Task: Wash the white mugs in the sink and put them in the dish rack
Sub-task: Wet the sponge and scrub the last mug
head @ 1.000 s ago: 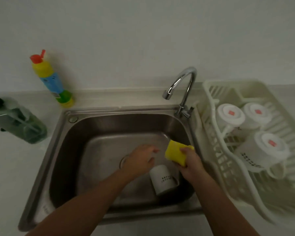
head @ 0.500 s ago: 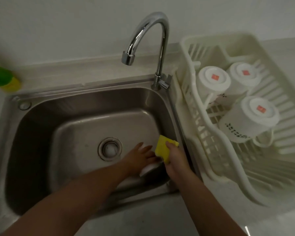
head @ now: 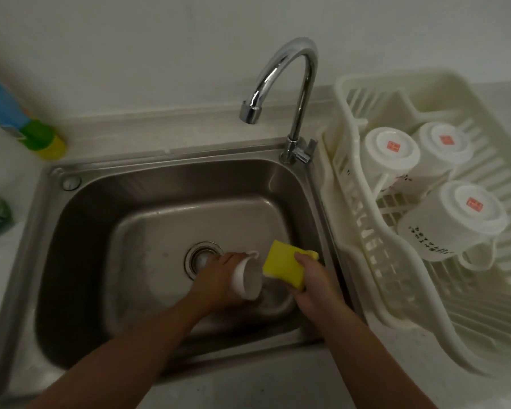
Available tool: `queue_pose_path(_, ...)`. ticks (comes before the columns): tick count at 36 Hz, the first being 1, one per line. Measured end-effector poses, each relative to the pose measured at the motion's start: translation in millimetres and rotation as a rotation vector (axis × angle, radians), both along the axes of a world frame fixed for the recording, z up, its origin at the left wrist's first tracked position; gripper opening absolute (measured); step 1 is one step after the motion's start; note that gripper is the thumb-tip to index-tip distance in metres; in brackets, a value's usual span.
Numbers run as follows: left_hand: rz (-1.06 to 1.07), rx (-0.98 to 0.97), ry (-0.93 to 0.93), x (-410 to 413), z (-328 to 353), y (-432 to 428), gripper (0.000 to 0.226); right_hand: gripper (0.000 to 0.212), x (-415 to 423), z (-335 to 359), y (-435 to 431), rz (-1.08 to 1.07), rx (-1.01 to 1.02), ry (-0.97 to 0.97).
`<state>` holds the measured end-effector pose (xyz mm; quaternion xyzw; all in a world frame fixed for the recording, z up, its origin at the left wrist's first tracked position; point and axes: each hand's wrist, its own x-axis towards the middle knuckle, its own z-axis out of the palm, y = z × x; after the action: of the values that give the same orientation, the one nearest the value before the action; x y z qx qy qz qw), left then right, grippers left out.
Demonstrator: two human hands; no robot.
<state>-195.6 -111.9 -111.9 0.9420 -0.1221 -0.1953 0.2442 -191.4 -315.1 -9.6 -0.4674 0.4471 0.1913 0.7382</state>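
Over the sink basin (head: 148, 231), a white mug (head: 248, 280) is gripped by the curled fingers of the left hand (head: 216, 276), mouth tilted rightward. A yellow sponge (head: 282, 268) is pinched in the right hand (head: 317, 280), just beside the mug's rim. Right of those fingers, three inverted mugs (head: 452, 219) are held in the dish rack (head: 351, 249).

dish rack (head: 345, 219) right of sink (head: 148, 202), mugs (head: 452, 219) inside

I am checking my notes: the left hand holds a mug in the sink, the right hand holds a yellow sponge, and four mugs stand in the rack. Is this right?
Only the count is wrong: the head view shows three mugs in the rack, not four. The rest holds.
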Motion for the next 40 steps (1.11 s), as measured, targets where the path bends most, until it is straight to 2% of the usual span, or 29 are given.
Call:
queue_pose_path(6,0.286,-0.24,-0.161,-23,45,22,0.093,0.021,2,19,31,0.104,0.038,-0.035)
queue_pose_path(9,0.371,-0.298,-0.247,-28,64,30,0.091,0.028,0,28,49,0.227,-0.055,-0.063)
queue_pose_path(12,0.408,-0.367,-0.308,-31,83,36,0.083,0.023,-1,36,67,0.369,-0.137,-0.108)
queue_pose_path(14,0.417,-0.412,-0.355,-35,90,40,0.088,0.023,-2,44,78,0.447,-0.149,-0.126)
queue_pose_path(19,0.372,-0.376,-0.442,-47,112,42,0.094,0.02,-9,67,99,0.579,-0.032,-0.182)
queue_pose_path(21,0.35,-0.366,-0.477,-49,124,44,0.096,0.026,-13,74,100,0.737,-0.148,-0.302)
queue_pose_path(26,0.345,-0.487,-0.447,-44,157,60,0.097,0.03,-23,95,90,1.266,-0.512,-0.88)
queue_pose_path(29,0.284,-0.518,-0.445,-38,167,71,0.093,0.034,-13,103,82,1.68,-0.996,-1.219)
queue_pose_path(31,0.252,-0.475,-0.466,-34,171,76,0.097,0.038,-10,105,82,1.7,-1.147,-1.359)
queue_pose_path(32,0.245,-0.449,-0.483,-32,171,78,0.101,0.036,-11,105,84,1.643,-1.141,-1.398)
queue_pose_path(33,0.243,-0.426,-0.502,-29,169,80,0.103,0.034,-14,107,86,1.591,-1.102,-1.395)
queue_pose_path(36,0.229,-0.42,-0.508,-25,168,82,0.101,0.034,-26,109,93,1.479,-0.862,-1.106)
queue_pose_path(39,0.194,-0.385,-0.494,-23,175,83,0.104,0.035,-27,101,89,1.459,-0.884,-1.171)
queue_pose_path(40,0.173,-0.362,-0.476,-24,176,84,0.107,0.035,-21,97,84,1.489,-0.961,-1.272)
